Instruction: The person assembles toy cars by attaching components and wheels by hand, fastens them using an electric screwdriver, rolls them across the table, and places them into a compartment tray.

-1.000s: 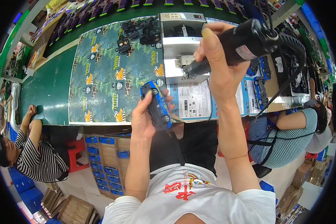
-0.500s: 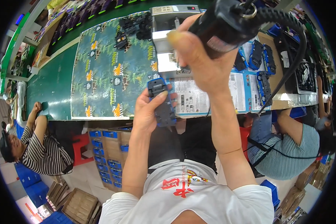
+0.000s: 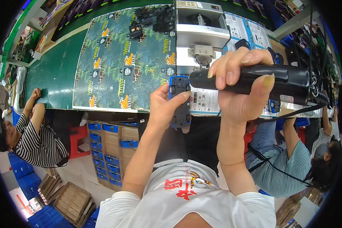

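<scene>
Above the lap, left hand (image 3: pixel 164 108) pinches a blue-black toy car (image 3: pixel 180 102); right hand (image 3: pixel 237 89) clasps a black driver (image 3: pixel 254 80).

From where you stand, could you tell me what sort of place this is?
Most likely a factory assembly line: a long green workbench, co-workers seated alongside, stacked cartons beneath, and a corded electric screwdriver in the right hand.

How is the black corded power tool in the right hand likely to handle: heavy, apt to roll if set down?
The black power tool fills the right hand, which wraps it fully, so it probably has some heft. Its round barrel would likely roll on the green bench. The cable at its rear looks springy and may tug it.
</scene>
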A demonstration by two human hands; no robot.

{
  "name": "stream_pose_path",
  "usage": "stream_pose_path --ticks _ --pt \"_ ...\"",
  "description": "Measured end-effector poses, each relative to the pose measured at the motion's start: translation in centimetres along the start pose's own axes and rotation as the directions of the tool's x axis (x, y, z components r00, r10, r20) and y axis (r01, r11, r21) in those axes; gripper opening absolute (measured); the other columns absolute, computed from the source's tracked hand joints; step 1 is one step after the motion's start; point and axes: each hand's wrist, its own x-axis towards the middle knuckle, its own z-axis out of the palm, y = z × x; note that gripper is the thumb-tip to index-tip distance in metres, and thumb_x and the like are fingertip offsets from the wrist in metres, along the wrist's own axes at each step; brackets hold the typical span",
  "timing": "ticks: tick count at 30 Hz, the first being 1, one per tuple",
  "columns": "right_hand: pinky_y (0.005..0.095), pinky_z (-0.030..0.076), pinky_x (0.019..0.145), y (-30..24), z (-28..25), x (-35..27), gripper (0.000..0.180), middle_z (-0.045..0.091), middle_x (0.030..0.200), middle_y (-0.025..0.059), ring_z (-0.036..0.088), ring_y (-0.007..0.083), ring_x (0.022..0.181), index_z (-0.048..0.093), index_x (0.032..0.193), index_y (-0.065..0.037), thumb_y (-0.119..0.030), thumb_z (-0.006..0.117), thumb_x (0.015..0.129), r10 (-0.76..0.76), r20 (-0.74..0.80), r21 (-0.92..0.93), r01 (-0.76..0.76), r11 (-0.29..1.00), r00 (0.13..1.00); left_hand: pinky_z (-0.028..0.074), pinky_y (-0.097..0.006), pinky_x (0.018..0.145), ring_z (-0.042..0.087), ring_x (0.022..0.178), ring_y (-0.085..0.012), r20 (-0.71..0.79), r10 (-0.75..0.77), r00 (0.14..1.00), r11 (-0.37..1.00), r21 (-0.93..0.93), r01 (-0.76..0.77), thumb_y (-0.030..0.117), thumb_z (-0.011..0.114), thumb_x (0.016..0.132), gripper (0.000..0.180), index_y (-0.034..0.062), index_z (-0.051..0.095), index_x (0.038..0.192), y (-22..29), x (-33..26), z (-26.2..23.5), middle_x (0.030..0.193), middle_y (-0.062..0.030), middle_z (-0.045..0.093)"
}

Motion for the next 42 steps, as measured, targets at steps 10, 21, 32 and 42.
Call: stream_pose_path --ticks 10,21,32,42 --pt "0.0260 0.048 0.058 2.9 1.0 -1.3 0.029 0.058 0.073 0.0092 0.056 0.0127 0.061 0.049 0.093 -0.002 -0.007 0.076 0.082 0.022 -0.077 -0.002 -0.023 1.000 0.997 0.053 -0.025 0.069 0.064 0.076 -0.0081 -0.001 0.028 1.000 0.999 0.018 -0.028 0.000 0.073 0.081 0.026 -0.0011 0.067 0.106 -0.1 0.1 0.0 0.092 -0.0052 0.070" --pt "0.0237 0.045 0.054 2.7 0.9 -1.7 0.032 0.058 0.069 0.0054 0.052 0.0099 0.057 0.046 0.087 -0.006 0.006 0.074 0.078 0.043 -0.043 -0.003 -0.043 0.999 0.998 0.053 -0.024 0.069 0.063 0.076 -0.0072 0.027 0.026 0.999 0.999 0.046 -0.027 0.001 0.073 0.081 0.028 -0.0009 0.067 0.108 -0.2 0.2 -0.1 0.092 -0.0041 0.070" --pt "0.0343 0.046 0.058 0.9 0.3 -1.2 0.015 0.050 0.069 0.0046 0.049 0.0162 0.056 0.049 0.097 -0.007 -0.021 0.054 0.098 -0.012 0.057 -0.024 0.013 1.000 0.998 0.058 -0.032 0.065 0.067 0.073 -0.0145 -0.001 0.036 0.999 0.999 -0.021 -0.036 0.003 0.071 0.082 0.026 0.0012 0.065 0.107 -0.3 -0.2 -0.2 0.090 -0.0087 0.070" --pt "0.0221 0.047 0.054 1.2 -0.5 2.6 0.015 0.060 0.066 0.0034 0.057 0.0086 0.055 0.058 0.090 -0.001 -0.003 0.072 0.085 -0.114 -0.133 -0.198 0.087 0.976 0.985 0.060 -0.050 0.085 0.066 0.106 -0.0336 0.048 -0.057 0.997 0.950 -0.305 0.069 -0.007 0.065 0.081 0.051 0.0027 0.050 0.129 -0.2 -0.4 -3.0 0.120 -0.0175 0.061"
